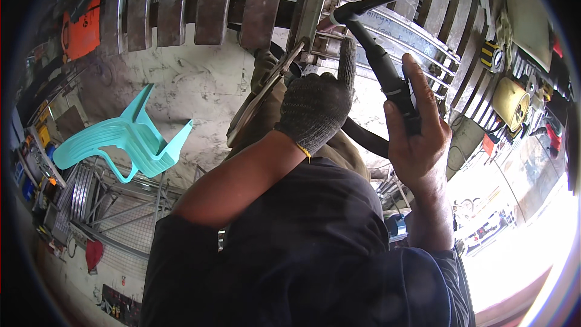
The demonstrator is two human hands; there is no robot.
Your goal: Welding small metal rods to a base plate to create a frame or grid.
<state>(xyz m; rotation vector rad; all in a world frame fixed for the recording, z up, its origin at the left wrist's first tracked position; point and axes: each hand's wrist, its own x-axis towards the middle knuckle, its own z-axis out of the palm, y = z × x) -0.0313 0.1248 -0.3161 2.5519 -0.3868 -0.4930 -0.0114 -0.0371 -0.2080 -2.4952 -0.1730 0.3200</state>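
Observation:
My right hand point(417, 121), bare, is wrapped around the dark handle of a TIG welding torch point(379, 60). The torch's reddish nozzle end is over a metal workpiece point(339, 35) of thin bright bars on the slatted bench, and its long black back cap sticks out to the right. My left hand point(319, 106) wears a dark knitted glove. Its index finger stretches toward the bars while the other fingers curl under, so what they hold, if anything, is hidden. Close beside it on the left runs a long metal clamp point(266, 97), its jaw end near the workpiece.
Dark steel slats point(212, 3) form the bench top, with an orange-red object point(80, 29) at its left. A turquoise plastic chair point(130, 139) is on the floor at left. A tape measure point(491, 56) and a yellow container point(511, 103) are at right. A black cable point(366, 139) curves below the torch.

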